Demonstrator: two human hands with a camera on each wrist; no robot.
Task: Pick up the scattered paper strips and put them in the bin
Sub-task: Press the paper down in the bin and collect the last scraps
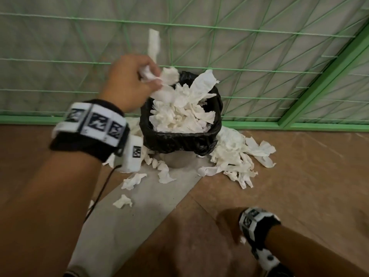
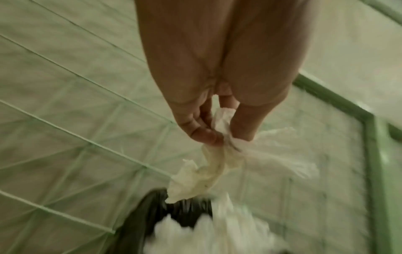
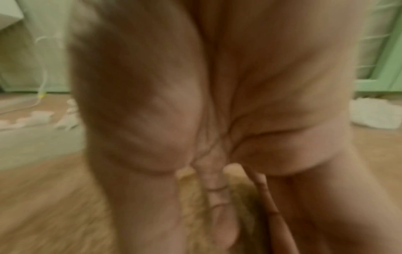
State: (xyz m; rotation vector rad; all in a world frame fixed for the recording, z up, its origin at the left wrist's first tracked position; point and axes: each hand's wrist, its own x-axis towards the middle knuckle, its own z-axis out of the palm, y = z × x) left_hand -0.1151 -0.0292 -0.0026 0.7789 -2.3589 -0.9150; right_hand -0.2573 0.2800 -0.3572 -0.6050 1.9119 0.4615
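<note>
My left hand (image 1: 149,76) is raised over the back left rim of the bin (image 1: 180,137) and grips a bunch of white paper strips (image 1: 168,76). One strip sticks up above the fist. In the left wrist view thumb and fingers (image 2: 204,135) pinch the crumpled strips (image 2: 208,171) above the black liner (image 2: 147,213). The bin is heaped with paper (image 1: 179,114). More strips lie on the floor to its right (image 1: 237,156) and in front (image 1: 165,173). My right hand (image 1: 229,222) hangs low over the brown floor, blurred, its fingers (image 3: 219,197) pointing down and holding nothing.
A green wire-mesh fence (image 1: 259,56) with a green base rail (image 1: 299,125) stands right behind the bin. A grey band of floor covering (image 1: 139,216) runs from the bin toward me. Single paper scraps (image 1: 122,201) lie on it. A black cable (image 1: 101,192) hangs from my left wrist.
</note>
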